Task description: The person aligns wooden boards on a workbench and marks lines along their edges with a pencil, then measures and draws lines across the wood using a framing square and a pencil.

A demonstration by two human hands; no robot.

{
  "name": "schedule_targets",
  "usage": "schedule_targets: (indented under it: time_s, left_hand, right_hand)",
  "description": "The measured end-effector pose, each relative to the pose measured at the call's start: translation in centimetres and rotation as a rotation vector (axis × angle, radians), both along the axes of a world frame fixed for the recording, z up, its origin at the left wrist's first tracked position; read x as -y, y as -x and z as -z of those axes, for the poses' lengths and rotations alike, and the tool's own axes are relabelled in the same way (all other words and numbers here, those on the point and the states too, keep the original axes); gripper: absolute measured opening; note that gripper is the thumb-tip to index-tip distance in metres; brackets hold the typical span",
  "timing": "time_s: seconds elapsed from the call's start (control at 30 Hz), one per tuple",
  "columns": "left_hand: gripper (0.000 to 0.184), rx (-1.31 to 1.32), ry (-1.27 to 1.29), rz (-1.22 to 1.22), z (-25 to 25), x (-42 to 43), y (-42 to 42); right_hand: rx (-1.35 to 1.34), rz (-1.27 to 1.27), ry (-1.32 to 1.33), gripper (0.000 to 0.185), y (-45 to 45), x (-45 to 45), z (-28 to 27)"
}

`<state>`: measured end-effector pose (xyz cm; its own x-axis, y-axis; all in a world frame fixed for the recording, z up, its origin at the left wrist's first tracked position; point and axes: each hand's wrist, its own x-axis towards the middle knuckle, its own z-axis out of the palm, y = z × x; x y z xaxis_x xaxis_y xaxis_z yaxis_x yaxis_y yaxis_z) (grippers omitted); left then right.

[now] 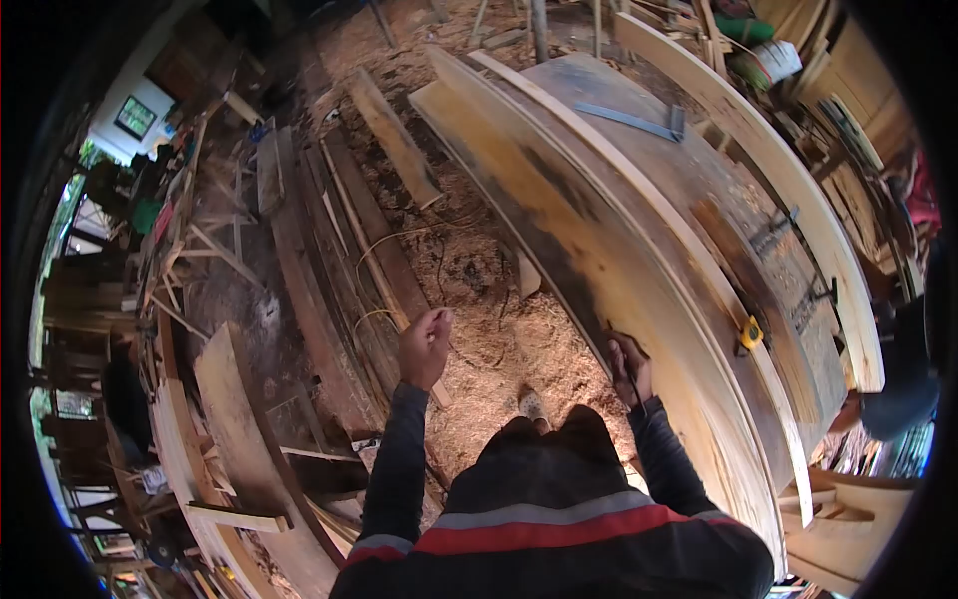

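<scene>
My left hand [426, 347] is raised over the shavings-covered floor with its fingers curled together; anything inside them is too small or hidden to make out. Against the near edge of a wide wooden plank [589, 220] is my right hand [629, 371], fingers bent and closed. A dark thin shape shows at its fingertips, but its kind is unclear. The plank has yellowish wood with dark stains and lies lengthwise along my right side. Beside it runs a long pale strip of wood [659, 210].
On the workbench [639, 165] lie a metal square [629, 122] and a yellow tape measure [750, 332]. A long pale board [768, 170] is at its far side. Boards [329, 260] and a cord [399, 236] lie on the floor to my left. Another person's arm [898, 409] shows at far right.
</scene>
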<state>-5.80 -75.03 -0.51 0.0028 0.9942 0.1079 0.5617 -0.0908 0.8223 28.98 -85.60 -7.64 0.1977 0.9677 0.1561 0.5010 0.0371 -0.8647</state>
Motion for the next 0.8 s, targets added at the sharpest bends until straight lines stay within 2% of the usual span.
schedule_targets:
  time_s: [0.03,0.1,0.17,0.27,0.37,0.5,0.57,0.63,0.7,0.8]
  left_hand:
    - [0.041,0.01,0.007,-0.018,0.8,-0.6,1.9]
    - [0.045,0.083,-0.026,-0.148,2.4,-2.5,4.6]
    - [0.042,0.072,-0.02,-0.179,3.2,-4.8,6.2]
    - [0.039,0.124,-0.004,-0.212,4.8,-9.0,8.7]
    - [0.035,0.145,-0.069,-0.227,7.1,-16.2,11.0]
    - [0.037,0.311,-0.053,-0.188,5.7,-29.3,12.2]
    - [0.041,0.363,-0.001,-0.126,4.8,-36.5,12.4]
    - [0.039,0.382,0.013,-0.046,4.6,-43.4,11.9]
    - [0.039,0.42,-0.006,0.051,4.8,-50.5,11.3]
    - [0.041,0.443,0.026,0.103,6.2,-57.3,10.8]
  right_hand:
    - [0.164,0.016,-0.024,0.027,0.0,-1.9,0.7]
    - [0.164,-0.008,-0.036,0.027,0.4,-4.6,2.5]
    - [0.15,-0.02,-0.05,0.027,0.5,-6.4,3.7]
    - [0.272,0.006,-0.054,0.027,1.6,-7.3,3.4]
    - [0.346,-0.012,0.045,0.029,1.9,-7.7,3.7]
    - [0.531,-0.054,0.077,0.034,2.4,-9.6,5.0]
    - [0.497,0.009,0.092,0.037,4.8,-14.5,5.3]
    - [0.433,0.115,0.234,0.037,8.4,-21.5,3.8]
    - [0.429,0.055,0.096,0.036,11.0,-29.1,3.6]
    - [0.322,0.068,0.096,0.036,13.4,-36.9,5.1]
